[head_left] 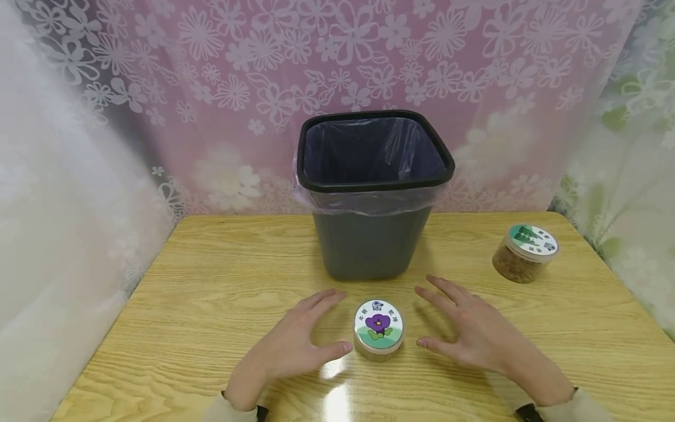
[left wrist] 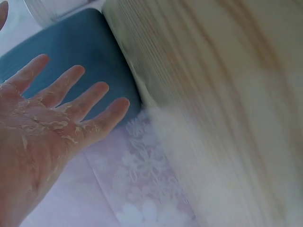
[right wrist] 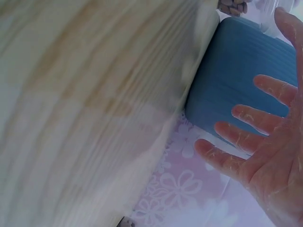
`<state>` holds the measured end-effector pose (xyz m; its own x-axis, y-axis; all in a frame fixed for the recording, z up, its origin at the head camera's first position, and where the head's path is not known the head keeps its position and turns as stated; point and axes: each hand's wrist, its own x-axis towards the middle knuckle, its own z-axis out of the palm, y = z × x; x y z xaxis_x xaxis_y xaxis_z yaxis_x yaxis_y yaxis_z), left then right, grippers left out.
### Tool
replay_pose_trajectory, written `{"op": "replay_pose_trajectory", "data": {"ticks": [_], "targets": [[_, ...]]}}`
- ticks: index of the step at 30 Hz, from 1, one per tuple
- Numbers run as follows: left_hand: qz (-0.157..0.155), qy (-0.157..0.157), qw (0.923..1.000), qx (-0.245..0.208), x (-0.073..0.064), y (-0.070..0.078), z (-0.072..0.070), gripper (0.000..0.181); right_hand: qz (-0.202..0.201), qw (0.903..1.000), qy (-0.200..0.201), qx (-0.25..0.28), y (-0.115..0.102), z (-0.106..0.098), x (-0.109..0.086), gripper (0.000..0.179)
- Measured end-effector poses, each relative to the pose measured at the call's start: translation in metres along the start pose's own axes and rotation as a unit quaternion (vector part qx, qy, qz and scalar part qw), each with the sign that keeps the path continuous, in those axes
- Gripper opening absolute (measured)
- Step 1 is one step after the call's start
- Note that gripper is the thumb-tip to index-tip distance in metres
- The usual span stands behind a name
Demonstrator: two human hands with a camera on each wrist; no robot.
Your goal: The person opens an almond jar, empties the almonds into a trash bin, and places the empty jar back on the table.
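A round jar with a purple flower on its white and green lid stands upright on the table, between my two hands. My left hand is just left of it, fingers spread and apart from the lid. To the jar's right is my right hand, also with spread fingers and nothing in its grasp. Both wrist views show the palms, the left palm and the right palm, with the fingers extended. Behind the jar stands a dark grey bin with a clear plastic liner folded over its rim.
A second jar, with brown pieces inside and a green and white lid, sits at the right back of the wooden table. Pink flowered cloth hangs behind the table, and pale curtains flank it.
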<state>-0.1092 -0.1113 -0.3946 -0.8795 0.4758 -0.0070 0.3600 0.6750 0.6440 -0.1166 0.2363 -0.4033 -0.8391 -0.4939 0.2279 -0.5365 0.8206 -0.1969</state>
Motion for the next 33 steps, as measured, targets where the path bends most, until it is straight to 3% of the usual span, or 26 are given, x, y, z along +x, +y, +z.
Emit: {"op": "replay_pose_trajectory", "data": {"ticks": [8, 15, 26, 33], "targets": [[0.034, -0.032, 0.9987, 0.022, 0.017, 0.013, 0.009, 0.081, -0.009, 0.9999, -0.006, -0.009, -0.001, 0.005, 0.001, 0.079], [0.053, -0.037, 0.9967, 0.049, 0.028, 0.016, 0.015, 0.09, -0.004, 0.9998, -0.017, -0.008, -0.003, 0.007, 0.002, 0.078], [0.089, -0.039, 0.9948, 0.03, 0.037, 0.026, 0.021, 0.089, -0.015, 0.9993, -0.031, -0.015, -0.004, 0.006, 0.005, 0.075], [0.065, -0.017, 0.9977, 0.003, 0.04, 0.022, 0.019, 0.087, -0.025, 0.999, -0.033, -0.016, -0.005, 0.004, 0.011, 0.07]]}}
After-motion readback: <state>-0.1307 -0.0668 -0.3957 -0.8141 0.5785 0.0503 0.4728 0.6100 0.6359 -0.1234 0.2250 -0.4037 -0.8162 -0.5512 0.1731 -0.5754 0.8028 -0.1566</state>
